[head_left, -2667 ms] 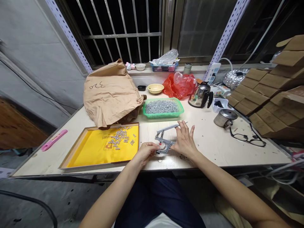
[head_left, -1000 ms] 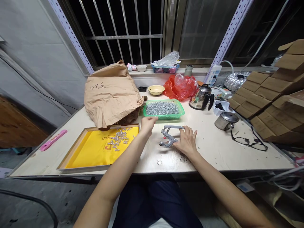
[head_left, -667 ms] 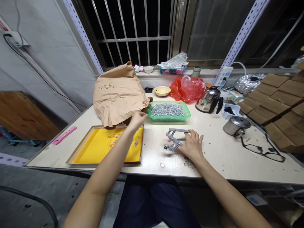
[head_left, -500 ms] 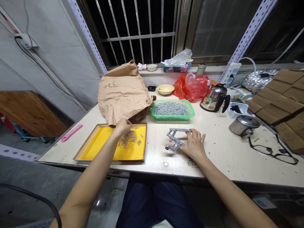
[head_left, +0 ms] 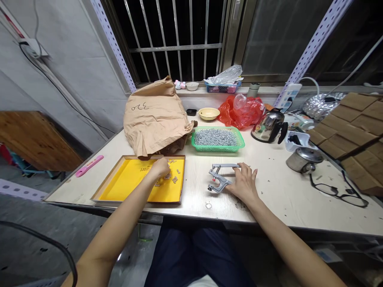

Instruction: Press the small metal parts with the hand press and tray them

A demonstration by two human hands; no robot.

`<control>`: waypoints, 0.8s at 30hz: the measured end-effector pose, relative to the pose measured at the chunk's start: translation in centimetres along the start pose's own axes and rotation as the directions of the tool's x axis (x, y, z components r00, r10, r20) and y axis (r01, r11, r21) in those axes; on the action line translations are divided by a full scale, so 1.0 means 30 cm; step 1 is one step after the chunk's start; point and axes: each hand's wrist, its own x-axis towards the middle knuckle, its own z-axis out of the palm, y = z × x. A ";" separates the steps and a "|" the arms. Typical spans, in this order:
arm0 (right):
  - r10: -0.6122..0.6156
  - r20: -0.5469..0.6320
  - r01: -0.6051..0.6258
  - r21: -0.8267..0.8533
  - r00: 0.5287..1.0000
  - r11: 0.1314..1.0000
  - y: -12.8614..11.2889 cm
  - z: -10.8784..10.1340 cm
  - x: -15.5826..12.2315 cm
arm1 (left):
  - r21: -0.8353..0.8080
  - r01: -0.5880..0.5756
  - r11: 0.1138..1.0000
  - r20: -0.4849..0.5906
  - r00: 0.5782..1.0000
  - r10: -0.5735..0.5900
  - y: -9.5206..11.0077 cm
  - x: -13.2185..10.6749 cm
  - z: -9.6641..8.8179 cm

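Note:
My left hand [head_left: 160, 167] reaches into a shallow yellow-lined tray [head_left: 125, 187] and rests, fingers curled down, on a small heap of silver metal pieces [head_left: 174, 179]; what the fingers hold is hidden. My right hand [head_left: 243, 183] lies on the handles of grey hand-press pliers [head_left: 218, 178], which rest on the table [head_left: 269, 195] in front of me. A green basket [head_left: 218, 138] filled with small silver parts stands behind the pliers. A tiny pale piece [head_left: 208, 205] lies near the table's front edge.
A crumpled brown paper sack [head_left: 155, 115] stands behind the tray. A steel kettle [head_left: 269, 126], a metal pot [head_left: 303, 159], glasses [head_left: 338, 190] and stacked cardboard [head_left: 353, 131] fill the right side. A red plastic bag [head_left: 239, 111] and yellow bowl [head_left: 208, 113] sit at the back; a pink tool [head_left: 89, 166] lies left.
My left hand left the pliers, passed the green basket and came down into the yellow tray onto the metal pieces. My right hand stayed on the pliers, which now lie flatter.

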 end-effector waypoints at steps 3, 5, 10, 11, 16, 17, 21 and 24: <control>-0.033 -0.025 0.033 0.002 0.999 0.999 -0.008 -0.010 0.004 | 0.055 -0.111 0.992 0.132 0.986 0.103 0.031 -0.081 0.031; -0.056 -0.042 0.056 0.002 0.998 0.998 -0.015 -0.019 0.009 | -0.111 -0.089 0.990 0.248 0.962 0.114 0.048 -0.160 0.087; -0.097 -0.045 0.097 -0.009 0.994 0.995 -0.031 -0.047 0.017 | -0.424 0.151 0.893 0.381 0.924 0.025 0.038 -0.335 0.269; -0.102 -0.042 0.102 -0.010 0.994 0.995 -0.032 -0.053 0.017 | -0.456 0.172 0.873 0.385 0.923 0.019 0.031 -0.354 0.295; -0.101 -0.037 0.100 -0.017 0.994 0.995 -0.030 -0.076 0.014 | -0.510 0.207 0.835 0.408 0.913 0.023 0.004 -0.389 0.350; -0.101 -0.038 0.100 -0.021 0.994 0.995 -0.030 -0.078 0.013 | -0.510 0.213 0.833 0.408 0.913 0.016 0.003 -0.391 0.353; -0.086 -0.035 0.085 -0.038 0.996 0.996 -0.034 -0.081 0.010 | -0.502 0.209 0.839 0.396 0.918 0.009 0.001 -0.397 0.363; -0.076 -0.028 0.074 -0.050 0.997 0.996 -0.037 -0.081 0.008 | -0.478 0.160 0.863 0.399 0.915 0.052 -0.009 -0.396 0.367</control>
